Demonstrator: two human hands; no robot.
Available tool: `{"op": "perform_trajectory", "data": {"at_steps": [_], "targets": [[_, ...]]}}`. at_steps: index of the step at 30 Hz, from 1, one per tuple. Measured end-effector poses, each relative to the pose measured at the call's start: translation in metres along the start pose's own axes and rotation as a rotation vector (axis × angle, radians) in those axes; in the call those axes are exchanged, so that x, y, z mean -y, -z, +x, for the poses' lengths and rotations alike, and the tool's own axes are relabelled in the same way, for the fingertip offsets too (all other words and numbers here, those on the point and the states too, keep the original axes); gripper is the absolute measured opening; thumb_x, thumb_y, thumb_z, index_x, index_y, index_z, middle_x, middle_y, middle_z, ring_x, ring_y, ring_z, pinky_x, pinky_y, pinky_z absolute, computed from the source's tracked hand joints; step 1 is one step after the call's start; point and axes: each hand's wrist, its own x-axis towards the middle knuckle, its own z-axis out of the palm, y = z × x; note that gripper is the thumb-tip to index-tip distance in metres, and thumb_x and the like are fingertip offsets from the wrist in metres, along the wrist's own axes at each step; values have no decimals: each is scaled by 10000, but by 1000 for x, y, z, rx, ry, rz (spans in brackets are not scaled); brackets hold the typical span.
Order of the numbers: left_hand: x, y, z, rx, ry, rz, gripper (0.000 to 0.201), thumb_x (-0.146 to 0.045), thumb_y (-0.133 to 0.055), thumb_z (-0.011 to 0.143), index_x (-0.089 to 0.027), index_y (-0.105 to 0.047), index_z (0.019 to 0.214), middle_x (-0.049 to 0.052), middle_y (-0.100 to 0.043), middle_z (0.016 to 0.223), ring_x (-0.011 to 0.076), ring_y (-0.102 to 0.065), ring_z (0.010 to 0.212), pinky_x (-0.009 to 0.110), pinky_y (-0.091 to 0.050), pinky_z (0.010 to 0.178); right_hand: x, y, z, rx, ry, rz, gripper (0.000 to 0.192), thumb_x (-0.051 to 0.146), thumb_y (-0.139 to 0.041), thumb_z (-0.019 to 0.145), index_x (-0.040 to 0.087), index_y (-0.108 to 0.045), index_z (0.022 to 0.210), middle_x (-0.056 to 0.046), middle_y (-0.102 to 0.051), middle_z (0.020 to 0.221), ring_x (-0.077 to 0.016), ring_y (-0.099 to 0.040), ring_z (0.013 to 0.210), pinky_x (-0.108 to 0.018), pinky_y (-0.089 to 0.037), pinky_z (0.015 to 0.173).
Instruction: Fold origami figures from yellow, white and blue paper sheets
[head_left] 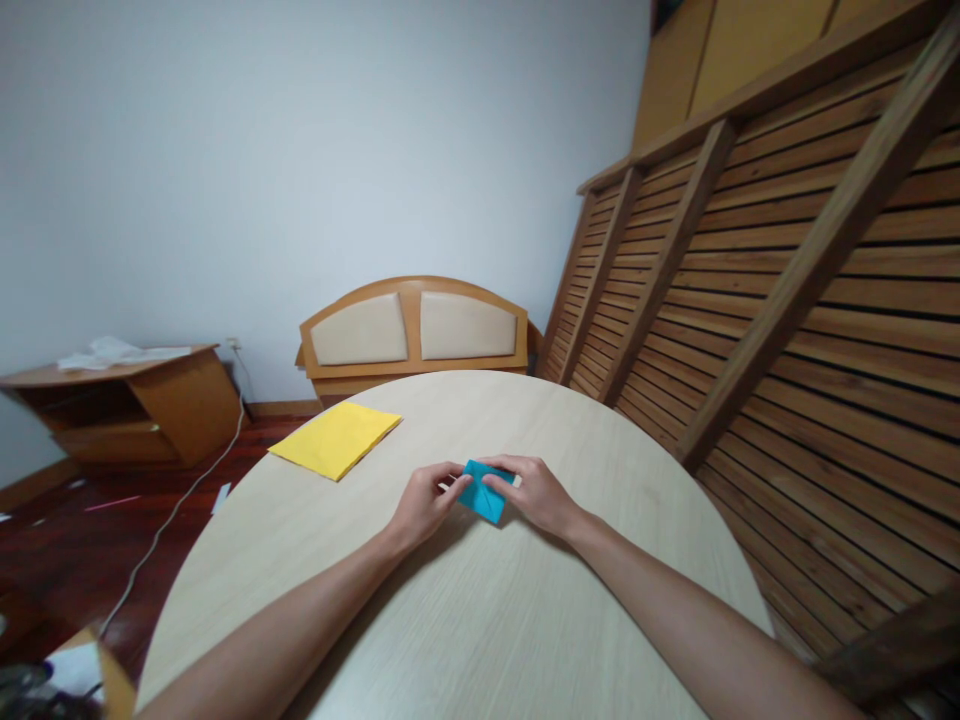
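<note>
A small folded piece of blue paper lies on the round pale wooden table, near its middle. My left hand pinches the paper's left edge with thumb and fingertips. My right hand rests on the paper's right side, fingers pressing down over its top corner. Both forearms reach in from the bottom of the view. Part of the paper is hidden under my right fingers.
A stack of yellow paper lies on the table's far left. Beyond the table stand a wooden headboard, a low wooden cabinet at left, and a slatted wooden frame leaning at right. A white cable runs across the floor.
</note>
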Motion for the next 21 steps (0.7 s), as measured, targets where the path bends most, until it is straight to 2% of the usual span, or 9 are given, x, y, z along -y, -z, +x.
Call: {"op": "perform_trajectory", "data": {"at_steps": [2,5,11,14,18,21], "targets": [[0,-1,0,10,19,-20,318,-416,-571,890,-146,-736,904,64,-745,840,177,-642,731,265,-490,665,1,0,1,-10,11,-39,317,401,-571,947,238,-700,1186,-72,-730,1110,-214,-667,1010,-349,-488,911],[0,-2,1,-12,43,-74,315,-414,-600,866,-145,-733,963,71,-747,877,185,-643,748,279,-498,688,3,0,1,2,33,-71,329,400,-540,965,243,-688,1214,-80,-733,1071,-213,-667,965,-352,-494,880],[2,-4,2,-22,99,-166,346,-468,-649,820,-138,-735,877,74,-731,805,183,-629,708,277,-488,653,3,1,0,36,62,-54,299,370,-593,940,255,-700,1194,-75,-731,1020,-206,-658,907,-346,-495,840],[5,-5,3,-24,96,-217,361,-467,-675,800,-131,-723,924,73,-726,821,174,-627,707,274,-489,652,2,0,-1,44,59,-34,272,343,-615,925,260,-716,1163,-62,-735,985,-201,-661,880,-338,-495,818],[5,-3,4,-21,100,-232,350,-484,-678,792,-138,-700,843,54,-703,774,168,-618,695,272,-487,646,1,-2,0,0,-14,26,264,309,-660,883,234,-727,1128,-63,-738,1042,-210,-664,943,-346,-493,863],[4,-2,5,-65,142,-286,394,-531,-689,760,-144,-666,828,37,-671,755,166,-607,689,258,-478,593,-2,-4,1,-71,-108,74,301,329,-660,869,205,-706,1138,-69,-727,1079,-205,-662,927,-328,-510,812]]}}
